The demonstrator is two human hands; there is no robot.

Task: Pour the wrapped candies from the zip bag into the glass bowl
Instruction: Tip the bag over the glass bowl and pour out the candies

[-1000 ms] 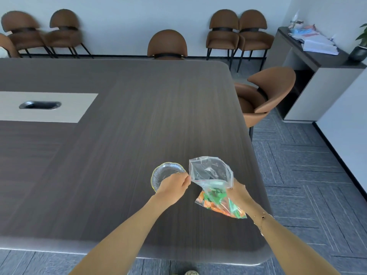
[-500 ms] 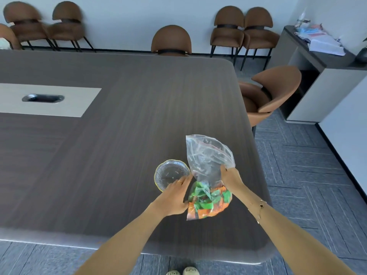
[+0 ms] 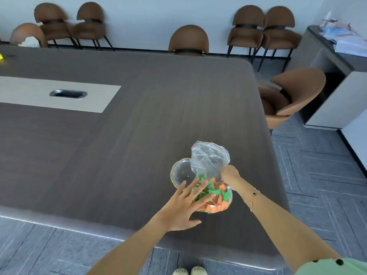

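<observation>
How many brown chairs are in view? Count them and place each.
7. One chair at far left; a left wall pair; one at the far end of the table; a right wall pair; one by its right edge. Others may be out of frame.

The zip bag was clear and crinkly, standing up on the counter near its front right corner. Its top part was empty and puffed up, with a thin red line along the top edge. The wrapped candies sat in a pile at the bottom of the bag, some green and some orange. The glass bowl was small, round and see-through, with a yellow rim. It was empty and sat upright, just to the left of the bag, partly hidden behind it.
</observation>
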